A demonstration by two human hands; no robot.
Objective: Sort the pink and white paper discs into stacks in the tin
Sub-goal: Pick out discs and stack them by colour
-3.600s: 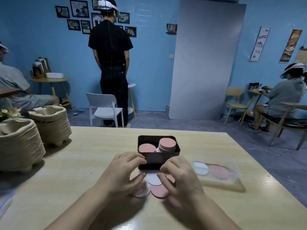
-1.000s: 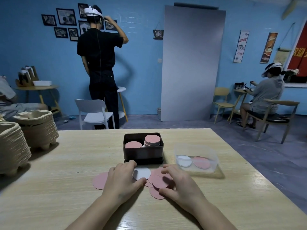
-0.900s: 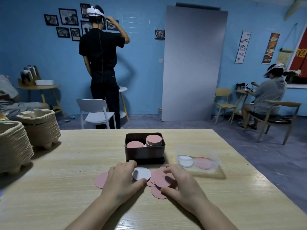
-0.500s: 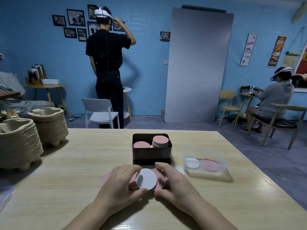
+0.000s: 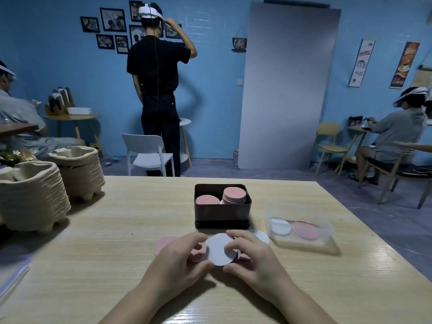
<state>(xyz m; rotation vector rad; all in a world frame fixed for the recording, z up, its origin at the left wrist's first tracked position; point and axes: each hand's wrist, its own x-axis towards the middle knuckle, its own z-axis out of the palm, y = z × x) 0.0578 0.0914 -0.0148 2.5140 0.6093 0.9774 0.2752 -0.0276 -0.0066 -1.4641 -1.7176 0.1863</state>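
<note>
Jointly, left hand and right hand pinch white disc, face tilted upward.

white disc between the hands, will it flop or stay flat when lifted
Probably fairly stiff: the white disc shows a flat face though the left hand and right hand hold it near its rim. Likely light, since it looks paper-thin. Laid flat it should not roll.

Head view — down over table
</note>
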